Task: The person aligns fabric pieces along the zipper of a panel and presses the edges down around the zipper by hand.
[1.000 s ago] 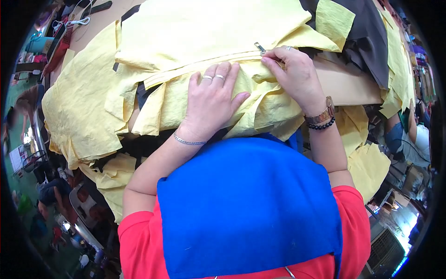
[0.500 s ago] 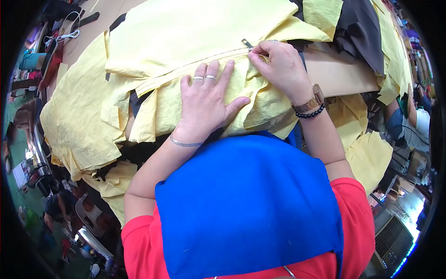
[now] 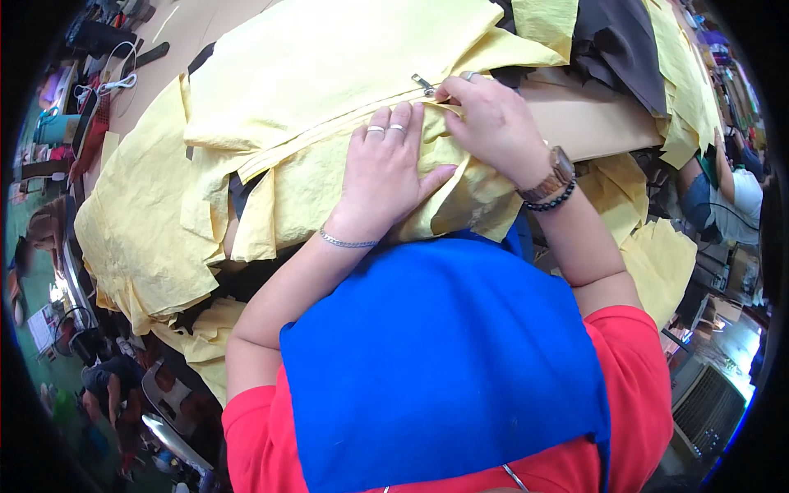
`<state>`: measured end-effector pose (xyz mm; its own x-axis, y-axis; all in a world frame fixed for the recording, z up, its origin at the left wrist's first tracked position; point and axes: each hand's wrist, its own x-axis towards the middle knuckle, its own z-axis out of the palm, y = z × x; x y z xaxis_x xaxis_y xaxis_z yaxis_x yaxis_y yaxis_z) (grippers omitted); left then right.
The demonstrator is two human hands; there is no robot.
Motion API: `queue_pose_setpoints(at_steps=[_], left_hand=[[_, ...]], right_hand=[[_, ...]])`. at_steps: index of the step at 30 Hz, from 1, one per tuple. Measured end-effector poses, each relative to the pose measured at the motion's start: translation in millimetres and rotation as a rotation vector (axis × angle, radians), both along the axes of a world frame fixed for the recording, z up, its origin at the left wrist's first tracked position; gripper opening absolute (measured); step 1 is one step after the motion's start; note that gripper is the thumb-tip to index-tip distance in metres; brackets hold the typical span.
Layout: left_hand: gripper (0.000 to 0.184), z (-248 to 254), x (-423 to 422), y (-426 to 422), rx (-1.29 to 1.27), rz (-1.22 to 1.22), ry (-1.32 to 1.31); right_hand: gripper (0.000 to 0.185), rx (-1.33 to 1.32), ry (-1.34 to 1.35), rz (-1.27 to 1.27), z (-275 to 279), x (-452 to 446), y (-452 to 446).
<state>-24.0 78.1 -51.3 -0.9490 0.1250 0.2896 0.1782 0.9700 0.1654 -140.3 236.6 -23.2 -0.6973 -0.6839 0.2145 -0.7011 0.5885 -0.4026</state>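
Note:
A yellow garment piece [image 3: 329,66] lies spread over the table, with a zipper [image 3: 316,131] running slantwise across it. At the zipper's upper right end a metal zipper pull [image 3: 422,83] sticks up. My left hand [image 3: 386,164] lies flat on the fabric just below the zipper, fingers stretched and fairly close together, thumb out to the side. My right hand [image 3: 493,123] pinches the fabric at the zipper's end, right beside the pull. Its fingertips hide exactly what edge lies between them.
More yellow cloth pieces [image 3: 144,222] hang over the table's left side. Dark fabric [image 3: 616,49] lies at the upper right, near the bare brown table edge [image 3: 583,123]. A white cable [image 3: 123,78] lies upper left. Another person [image 3: 735,193] is at the far right.
My left hand has slid right along the zipper, closer to the pull, and its fingers have drawn together. My right hand still pinches beside the pull, its fingers slightly shifted.

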Motion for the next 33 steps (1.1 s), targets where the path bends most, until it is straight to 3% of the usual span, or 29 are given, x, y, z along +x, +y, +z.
queue_pose_setpoints(at_steps=[5, 6, 8, 11, 14, 16, 19, 24, 30, 33], left_hand=[[0.086, 4.6, -0.9, -0.6, 0.028, -0.007, -0.035], [0.086, 3.9, -0.8, -1.0, 0.019, -0.009, -0.021], [0.086, 1.9, -0.2, -0.4, 0.003, -0.012, 0.004], [0.087, 4.4, -0.9, -0.1, 0.031, -0.013, -0.044], [0.088, 3.7, -0.7, 1.5, 0.010, -0.004, -0.026], [0.088, 4.0, -0.4, 1.9, 0.016, 0.002, -0.028], [0.088, 3.7, -0.5, 1.7, 0.030, 0.003, -0.013], [0.093, 0.2, -3.6, 4.2, -0.045, 0.037, 0.000], [0.093, -4.0, -6.0, 8.2, -0.085, 0.048, 0.007], [0.091, -4.4, -5.7, 8.9, -0.065, 0.044, -0.013]], right_hand=[[0.022, 0.052, 0.284, 0.163, 29.2, -33.3, 71.8], [0.021, 0.231, 0.216, 0.123, 50.3, -42.5, 81.6], [0.026, 0.371, 0.432, 0.025, 61.7, -66.3, 111.7], [0.029, 0.371, 0.563, -0.027, 88.1, -60.8, 96.2], [0.034, 0.178, 0.365, 0.179, 65.5, -41.2, 58.9], [0.035, 0.223, 0.284, 0.194, 35.8, -26.3, 37.7], [0.019, 0.147, 0.327, 0.175, 6.0, -22.5, 27.7], [0.016, 0.052, 0.244, 0.141, 3.9, -25.2, 28.3], [0.024, -0.038, -0.107, -0.041, 12.4, -25.7, 26.1], [0.028, 0.034, -0.173, -0.099, 14.3, -26.7, 24.2]])
